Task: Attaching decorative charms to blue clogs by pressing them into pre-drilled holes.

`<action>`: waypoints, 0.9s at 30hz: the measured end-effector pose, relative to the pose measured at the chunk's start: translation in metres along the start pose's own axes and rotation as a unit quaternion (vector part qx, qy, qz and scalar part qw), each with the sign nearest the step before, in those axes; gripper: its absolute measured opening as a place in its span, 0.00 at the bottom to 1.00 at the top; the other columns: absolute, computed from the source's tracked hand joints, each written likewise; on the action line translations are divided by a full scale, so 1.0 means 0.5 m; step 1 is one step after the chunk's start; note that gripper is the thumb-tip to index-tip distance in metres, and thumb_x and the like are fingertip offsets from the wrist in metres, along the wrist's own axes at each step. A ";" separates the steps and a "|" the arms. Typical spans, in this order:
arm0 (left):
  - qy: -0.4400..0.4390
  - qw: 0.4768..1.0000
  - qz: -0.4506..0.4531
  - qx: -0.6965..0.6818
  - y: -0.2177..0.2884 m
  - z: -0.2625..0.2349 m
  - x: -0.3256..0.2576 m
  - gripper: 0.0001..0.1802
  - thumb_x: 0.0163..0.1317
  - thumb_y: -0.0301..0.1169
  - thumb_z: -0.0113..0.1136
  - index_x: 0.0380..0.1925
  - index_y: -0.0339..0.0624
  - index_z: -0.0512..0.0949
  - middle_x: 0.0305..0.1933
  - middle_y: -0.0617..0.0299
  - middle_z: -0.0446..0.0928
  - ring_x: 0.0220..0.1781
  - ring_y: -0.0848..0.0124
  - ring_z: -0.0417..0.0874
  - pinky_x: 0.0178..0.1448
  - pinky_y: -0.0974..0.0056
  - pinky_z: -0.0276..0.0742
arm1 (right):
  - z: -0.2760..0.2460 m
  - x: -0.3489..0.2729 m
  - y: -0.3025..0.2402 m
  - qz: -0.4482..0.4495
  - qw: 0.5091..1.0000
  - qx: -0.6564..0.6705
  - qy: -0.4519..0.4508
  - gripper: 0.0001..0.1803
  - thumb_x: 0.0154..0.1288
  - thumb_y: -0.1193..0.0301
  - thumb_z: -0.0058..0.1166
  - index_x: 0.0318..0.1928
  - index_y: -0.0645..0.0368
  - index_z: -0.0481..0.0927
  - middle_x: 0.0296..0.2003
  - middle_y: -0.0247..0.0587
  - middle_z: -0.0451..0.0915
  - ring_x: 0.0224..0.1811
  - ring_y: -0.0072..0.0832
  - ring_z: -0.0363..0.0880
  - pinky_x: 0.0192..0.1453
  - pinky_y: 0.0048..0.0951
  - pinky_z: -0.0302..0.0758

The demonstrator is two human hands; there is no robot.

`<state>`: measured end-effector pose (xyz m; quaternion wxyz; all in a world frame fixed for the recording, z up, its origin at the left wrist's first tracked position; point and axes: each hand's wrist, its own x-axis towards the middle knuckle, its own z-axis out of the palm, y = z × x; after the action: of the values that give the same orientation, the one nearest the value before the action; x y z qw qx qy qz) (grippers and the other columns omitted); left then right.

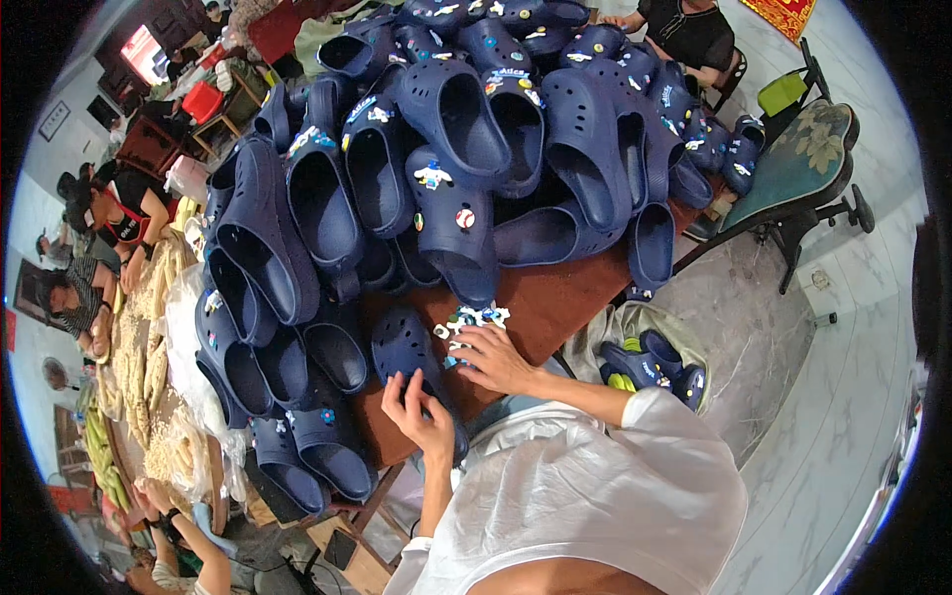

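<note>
A single navy clog with holes in its toe [402,342] lies in front of me on the brown table, its toe pointing away. My left hand [421,421] rests against this clog, fingers apart and slightly bent, partly covering it. Just right of it is a small heap of white, blue and green shoe charms [480,317]. My right hand [493,361] spreads its fingers over the near side of that heap, fingertips touching or just above the charms. Beyond my hands, a clog with a baseball charm [454,223] leans out of a large pile of navy clogs.
More clogs [332,446] stack at the table's left edge. On the right, a bag [620,327] on the floor holds clogs beside a green-backed chair [793,164]. People work at a left table [164,397] heaped with pale cobs and kernels. Another person [689,35] sits beyond the pile.
</note>
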<state>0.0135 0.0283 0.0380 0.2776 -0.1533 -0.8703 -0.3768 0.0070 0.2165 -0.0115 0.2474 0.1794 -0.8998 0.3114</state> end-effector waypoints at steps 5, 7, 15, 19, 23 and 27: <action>-0.055 0.992 0.040 -0.104 0.068 0.050 -0.008 0.24 0.50 0.12 0.55 0.47 0.40 0.85 0.59 0.46 0.74 0.62 0.49 0.74 0.67 0.52 0.70 | -0.106 -0.088 0.066 0.175 0.973 -0.025 0.149 0.10 0.61 0.74 0.59 0.44 0.53 0.81 0.42 0.41 0.77 0.47 0.43 0.76 0.51 0.44 0.70; -0.116 0.979 0.022 -0.167 0.085 0.081 -0.025 0.23 0.51 0.12 0.55 0.47 0.41 0.85 0.58 0.46 0.73 0.60 0.50 0.74 0.64 0.55 0.72 | -0.167 -0.122 0.103 0.248 0.948 -0.034 0.196 0.07 0.62 0.77 0.57 0.41 0.56 0.80 0.38 0.42 0.75 0.41 0.41 0.76 0.44 0.39 0.71; -0.223 0.957 0.051 -0.176 0.107 0.157 -0.014 0.25 0.53 0.16 0.59 0.52 0.45 0.83 0.59 0.47 0.73 0.59 0.50 0.73 0.64 0.52 0.69 | -0.349 -0.196 0.256 0.327 0.858 -0.098 0.384 0.09 0.62 0.83 0.51 0.43 0.64 0.76 0.38 0.46 0.73 0.35 0.34 0.76 0.43 0.33 0.75; -0.251 0.954 0.041 -0.160 0.105 0.169 -0.019 0.23 0.56 0.18 0.59 0.53 0.45 0.83 0.60 0.47 0.72 0.60 0.49 0.72 0.65 0.52 0.69 | -0.449 -0.136 0.374 0.300 0.825 -0.142 0.457 0.09 0.71 0.74 0.54 0.48 0.64 0.74 0.40 0.46 0.73 0.44 0.38 0.74 0.53 0.36 0.72; -0.261 0.953 0.052 -0.142 0.101 0.162 -0.035 0.23 0.56 0.18 0.59 0.53 0.44 0.83 0.60 0.46 0.73 0.60 0.49 0.72 0.65 0.52 0.70 | -0.516 -0.068 0.521 0.348 0.803 -0.093 0.475 0.20 0.73 0.59 0.57 0.53 0.63 0.77 0.47 0.52 0.76 0.49 0.43 0.77 0.58 0.39 0.73; -0.268 0.953 0.032 -0.140 0.102 0.149 -0.039 0.20 0.59 0.20 0.59 0.52 0.44 0.83 0.60 0.45 0.73 0.60 0.48 0.74 0.64 0.52 0.70 | -0.547 -0.021 0.572 0.406 0.815 -0.088 0.404 0.23 0.72 0.55 0.58 0.50 0.66 0.80 0.48 0.54 0.79 0.51 0.41 0.79 0.58 0.38 0.74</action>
<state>0.0262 0.1168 0.0135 0.0222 -0.3135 -0.8459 -0.4309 -0.0297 0.6081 0.0348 0.4548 -0.3662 -0.7337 0.3475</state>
